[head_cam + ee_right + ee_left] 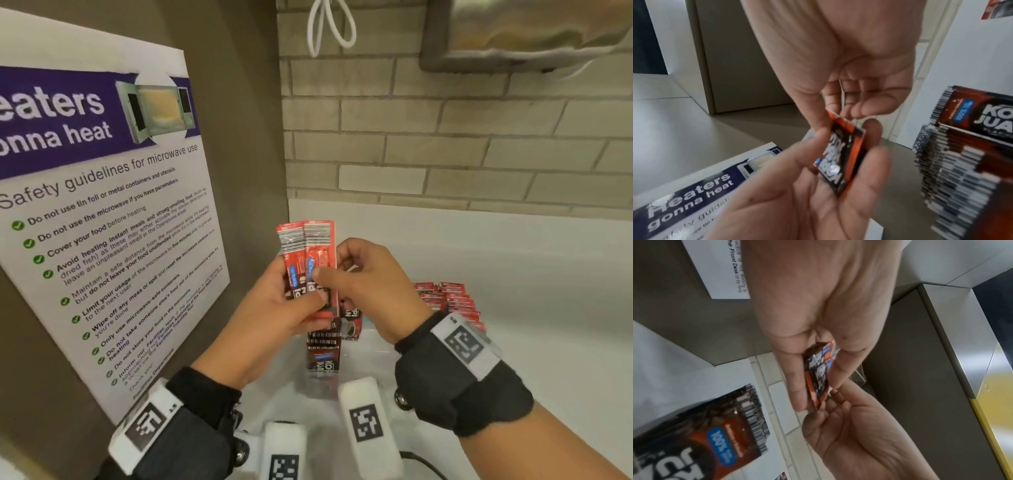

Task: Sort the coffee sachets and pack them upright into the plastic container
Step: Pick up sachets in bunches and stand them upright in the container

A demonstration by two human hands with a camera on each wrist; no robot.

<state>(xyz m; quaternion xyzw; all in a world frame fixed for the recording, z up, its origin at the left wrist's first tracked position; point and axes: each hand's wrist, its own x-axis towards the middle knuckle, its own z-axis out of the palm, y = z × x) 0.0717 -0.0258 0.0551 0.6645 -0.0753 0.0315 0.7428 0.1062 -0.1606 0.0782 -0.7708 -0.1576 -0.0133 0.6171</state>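
**Red sachets held up in both hands**

Red coffee sachets (pixel 306 265), a small bunch, stand upright at the centre of the head view, barcode ends up. The left hand (pixel 274 308) has its grip closed round their lower half, thumb across the front. The right hand (pixel 366 291) pinches the right edge of the bunch between thumb and fingertips; its other fingers curl loosely behind.

Below the hands, a clear plastic container (pixel 373 346) sits on the white worktop (pixel 513 274), with several sachets (pixel 323 353) already standing upright at its left end. Right of the right wrist, a loose heap of sachets (pixel 448 299) lies on the worktop.

A microwave safety poster (pixel 102 205) fills the left of the frame, and pale brick tiles (pixel 445 137) cover the wall behind. A white cord loop (pixel 329 27) hangs at the upper centre.
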